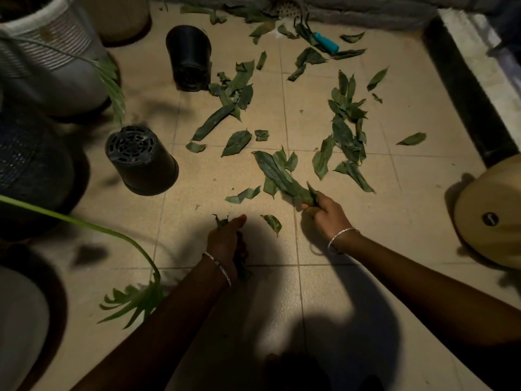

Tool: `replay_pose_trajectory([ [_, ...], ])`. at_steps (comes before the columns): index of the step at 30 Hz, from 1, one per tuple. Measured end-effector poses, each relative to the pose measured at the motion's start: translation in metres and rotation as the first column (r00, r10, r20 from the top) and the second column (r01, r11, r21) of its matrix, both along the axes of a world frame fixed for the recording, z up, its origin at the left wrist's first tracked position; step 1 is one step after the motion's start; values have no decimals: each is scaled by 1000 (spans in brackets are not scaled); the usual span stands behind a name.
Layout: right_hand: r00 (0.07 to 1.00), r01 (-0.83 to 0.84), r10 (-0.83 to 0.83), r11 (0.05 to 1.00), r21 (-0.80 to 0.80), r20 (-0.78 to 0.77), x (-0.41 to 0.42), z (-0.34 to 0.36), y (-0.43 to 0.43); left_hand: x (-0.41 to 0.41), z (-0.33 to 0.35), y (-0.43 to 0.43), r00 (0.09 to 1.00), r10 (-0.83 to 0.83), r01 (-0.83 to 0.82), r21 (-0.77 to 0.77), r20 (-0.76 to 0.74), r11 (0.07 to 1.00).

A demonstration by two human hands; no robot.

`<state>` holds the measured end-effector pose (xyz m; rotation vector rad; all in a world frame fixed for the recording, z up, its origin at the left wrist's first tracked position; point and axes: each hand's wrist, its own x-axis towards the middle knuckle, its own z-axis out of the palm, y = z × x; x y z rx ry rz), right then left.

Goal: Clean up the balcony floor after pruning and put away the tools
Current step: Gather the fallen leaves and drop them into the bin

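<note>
Leaves [284, 176] gripped by right hand [324, 214]; left hand [225, 238] clutches more

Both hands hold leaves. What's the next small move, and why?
Probably bring the right hand with its long leaves over to the left hand, which holds a small bunch; the loose leaf lying between them could be swept up on the way.

Two black pots [188, 56] [141, 160], two hands [225, 241] [327, 215], one blue-handled tool [326, 43], many leaves [342, 131]

Beige tiled floor [366, 249], warmly lit at the middle and dim at the near edge; rough grey wall [366, 11] at the far side; dark-faced raised ledge [465, 94] along the right
</note>
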<state>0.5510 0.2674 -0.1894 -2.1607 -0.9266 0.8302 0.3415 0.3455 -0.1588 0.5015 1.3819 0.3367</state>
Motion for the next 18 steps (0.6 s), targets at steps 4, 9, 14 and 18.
replay_pose_trajectory([
  [4,976,-176,182,983,-59,123,-22,-4,8,-7,1,1,1000,22,-22,-14,-7,1000],
  [9,812,-368,450,889,-272,371,-46,-17,18,-18,3,5,998,51,-50,29,-29,998],
  [14,686,-449,568,823,-349,455,-54,-26,22,-21,6,7,996,34,-28,70,-88,997],
  [18,859,-318,344,939,-132,379,-39,-15,31,-23,8,6,999,30,-29,44,-22,999],
])
